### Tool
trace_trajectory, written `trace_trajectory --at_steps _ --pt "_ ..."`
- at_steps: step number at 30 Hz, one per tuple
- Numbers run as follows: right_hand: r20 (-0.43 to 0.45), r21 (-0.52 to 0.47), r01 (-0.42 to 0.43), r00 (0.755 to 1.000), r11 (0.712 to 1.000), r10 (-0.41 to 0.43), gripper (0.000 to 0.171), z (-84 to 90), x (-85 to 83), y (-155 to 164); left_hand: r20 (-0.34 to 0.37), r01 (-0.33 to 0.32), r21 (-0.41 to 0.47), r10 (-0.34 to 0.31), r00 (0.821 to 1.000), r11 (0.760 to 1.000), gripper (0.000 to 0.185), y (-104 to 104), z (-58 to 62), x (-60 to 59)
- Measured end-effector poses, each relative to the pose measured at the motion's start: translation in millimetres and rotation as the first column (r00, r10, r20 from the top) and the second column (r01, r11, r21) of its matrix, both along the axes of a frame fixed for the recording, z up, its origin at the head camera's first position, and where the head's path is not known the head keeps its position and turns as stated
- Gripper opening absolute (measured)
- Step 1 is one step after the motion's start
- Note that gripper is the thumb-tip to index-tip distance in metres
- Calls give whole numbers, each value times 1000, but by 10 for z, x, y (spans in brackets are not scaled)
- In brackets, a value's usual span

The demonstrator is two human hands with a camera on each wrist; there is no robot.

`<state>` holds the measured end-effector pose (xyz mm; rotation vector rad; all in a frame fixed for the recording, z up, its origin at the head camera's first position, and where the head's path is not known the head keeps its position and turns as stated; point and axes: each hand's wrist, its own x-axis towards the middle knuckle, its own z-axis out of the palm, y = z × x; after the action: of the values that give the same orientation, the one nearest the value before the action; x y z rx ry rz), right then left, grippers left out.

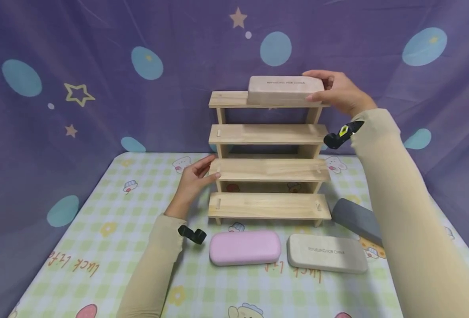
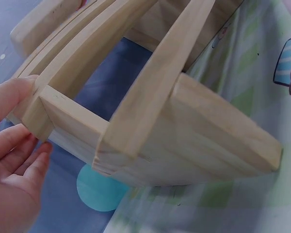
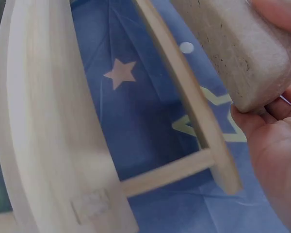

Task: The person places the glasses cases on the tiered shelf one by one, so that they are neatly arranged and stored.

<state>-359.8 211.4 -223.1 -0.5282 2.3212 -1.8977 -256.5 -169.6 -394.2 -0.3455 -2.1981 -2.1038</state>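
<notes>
Gripping beige oblong case point(image 1: 285, 89), printed lid, on top shelf: right hand point(image 1: 339, 92); left hand point(image 1: 194, 180) relaxed against wooden rack point(image 1: 268, 170).

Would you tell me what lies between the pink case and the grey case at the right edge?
In the head view, a beige case lies between the pink case and the grey case.
</notes>
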Motion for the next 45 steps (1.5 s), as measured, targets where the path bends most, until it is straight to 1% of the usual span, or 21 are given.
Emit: trace_trajectory --at_steps 2,6,13,19,24,26,29,35,42,45 --pt "18 26 0 1000 1000 0 61 -7 -11 -31 8 -3 -5 3 1000 1000 56 8 7 6" --pt "53 43 3 999 999 -5 64 9 -37 -83 5 8 -4 -8 1000 1000 56 40 23 18" --pt "48 86 10 999 996 -14 67 32 -96 -253 6 8 -4 -7 1000 1000 55 37 24 37" --pt "76 92 14 997 996 -21 69 35 -126 -326 2 10 -6 -10 1000 1000 56 65 37 58" --pt "118 85 -8 993 996 -2 70 12 -130 -321 6 13 -2 -13 1000 1000 56 76 8 75" --pt "121 97 -18 993 995 6 69 10 -124 -301 8 17 -5 -17 1000 1000 55 81 -1 81" --pt "110 150 -32 994 988 15 69 17 -110 -264 12 13 -10 -13 1000 1000 55 81 -5 92" --pt "53 273 -36 998 961 22 74 21 -94 -236 9 4 -8 -4 1000 1000 55 70 2 118" --pt "27 303 -25 999 953 18 78 -9 -82 -221 27 3 -12 -2 1000 1000 55 66 5 151" --pt "-9 326 -13 1000 945 16 77 -5 -76 -208 16 6 -2 -6 1000 1000 55 68 16 146"
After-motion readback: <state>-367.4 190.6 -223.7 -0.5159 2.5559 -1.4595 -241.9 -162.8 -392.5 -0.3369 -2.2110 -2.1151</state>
